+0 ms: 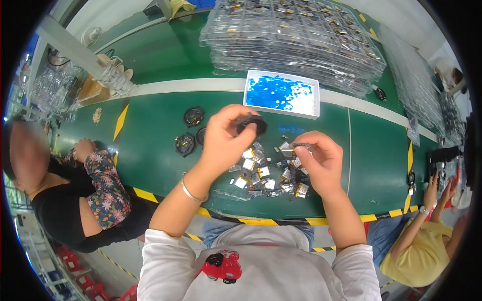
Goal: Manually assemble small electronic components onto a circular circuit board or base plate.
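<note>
My left hand point(223, 135) is closed round a black round casing point(259, 123), held tilted above the green table. Its inside is mostly hidden by my fingers. My right hand point(325, 161) pinches a small dark electronic part point(301, 145) between thumb and fingers; its exact kind is too small to make out. Below and between my hands lies a loose pile of small silver batteries point(263, 171) with little dark boards. Beside my left hand rest open black round casings point(193, 116), another casing point(185, 144), and one partly hidden by my wrist.
A white box point(282, 111) of small blue pieces stands beyond my hands, with several blue pieces point(290, 129) on the table. Clear plastic trays point(296, 45) are stacked behind it. One person point(75, 195) sits at left; another point(419, 246) works at right.
</note>
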{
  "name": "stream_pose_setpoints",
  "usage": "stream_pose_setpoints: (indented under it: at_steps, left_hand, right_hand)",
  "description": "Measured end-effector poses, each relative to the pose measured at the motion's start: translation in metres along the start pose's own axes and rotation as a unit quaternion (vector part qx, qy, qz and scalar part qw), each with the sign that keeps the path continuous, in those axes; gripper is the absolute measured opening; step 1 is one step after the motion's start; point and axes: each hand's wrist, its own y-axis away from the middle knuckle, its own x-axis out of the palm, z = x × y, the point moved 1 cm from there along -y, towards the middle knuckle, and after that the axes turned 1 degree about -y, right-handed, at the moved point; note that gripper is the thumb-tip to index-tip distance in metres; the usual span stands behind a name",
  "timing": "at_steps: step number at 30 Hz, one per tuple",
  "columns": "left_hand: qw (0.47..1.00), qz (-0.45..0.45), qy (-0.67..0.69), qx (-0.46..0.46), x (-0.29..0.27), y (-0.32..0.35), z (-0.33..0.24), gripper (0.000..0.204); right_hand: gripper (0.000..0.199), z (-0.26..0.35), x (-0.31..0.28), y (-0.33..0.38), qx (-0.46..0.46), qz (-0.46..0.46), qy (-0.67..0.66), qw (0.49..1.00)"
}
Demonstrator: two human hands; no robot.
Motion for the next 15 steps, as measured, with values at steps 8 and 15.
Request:
stream_pose_setpoints:
  at_steps: [8,15]
  left_hand:
    - [0.983,0.050,0.133,-0.118,0.046,0.002,0.003,0.030]
    - [0.984,0.045,0.116,-0.123,0.047,0.012,0.010,0.029]
  right_hand:
    - [0.014,-0.003,0.002,-0.003,-0.048,-0.055,0.023,0.997]
    - [0.012,-0.006,0.004,-0.004,-0.019,-0.039,0.058,0.997]
